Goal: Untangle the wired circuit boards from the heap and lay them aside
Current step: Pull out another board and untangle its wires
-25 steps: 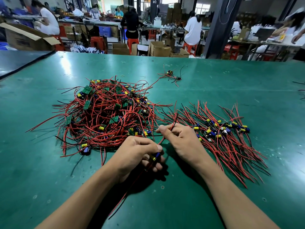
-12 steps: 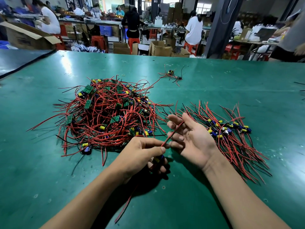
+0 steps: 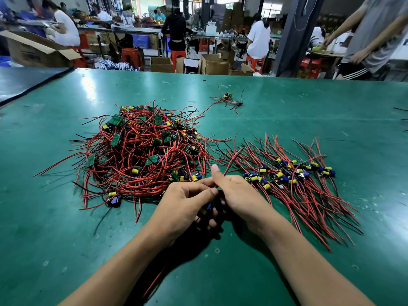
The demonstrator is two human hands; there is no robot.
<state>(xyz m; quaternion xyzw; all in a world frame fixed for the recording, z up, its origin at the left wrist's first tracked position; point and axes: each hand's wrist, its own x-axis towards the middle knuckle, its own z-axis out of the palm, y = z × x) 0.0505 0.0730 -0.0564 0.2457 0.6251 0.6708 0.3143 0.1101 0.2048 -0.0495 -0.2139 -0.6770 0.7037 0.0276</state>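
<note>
In the head view, the left hand [image 3: 183, 204] curls its fingers round one board [image 3: 206, 209], mostly hidden and apparently clear of the heap. The right hand [image 3: 238, 195] pinches the board's red wire [image 3: 231, 160] between thumb and fingers, above the green table [image 3: 309, 111]. A straightened row [image 3: 293, 180] of boards lies to the right. The tangled heap [image 3: 143, 151] on the left looks bigger, so I judge less than half done.

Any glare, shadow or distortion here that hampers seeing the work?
Head view: glare on the green table mat, clear of the heap of red-wired circuit boards; dark shadow under the left hand and right hand dims the red-wired board they hold; wide-angle lens leans the dark background pillar.
</note>
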